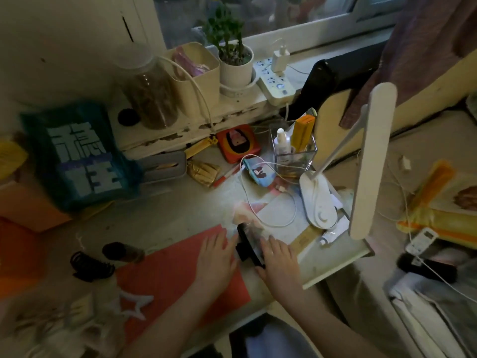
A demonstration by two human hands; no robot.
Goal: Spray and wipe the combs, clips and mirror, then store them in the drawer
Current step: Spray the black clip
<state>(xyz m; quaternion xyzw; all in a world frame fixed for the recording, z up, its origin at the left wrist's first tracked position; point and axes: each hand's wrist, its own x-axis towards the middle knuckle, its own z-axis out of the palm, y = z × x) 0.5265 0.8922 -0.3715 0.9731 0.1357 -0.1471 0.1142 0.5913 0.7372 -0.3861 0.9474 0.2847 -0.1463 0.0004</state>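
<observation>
the right hand (277,257) curls around the right edge of the black-framed mirror (249,245), which stands tilted on the desk (165,215); its glass is blurred, the reflection unreadable. the left hand (215,254) lies flat with straight fingers just left of the mirror, on a red sheet (167,275). well left of the mirror sit black clips (90,266), blurry. right of the mirror stands a white lamp (318,200).
</observation>
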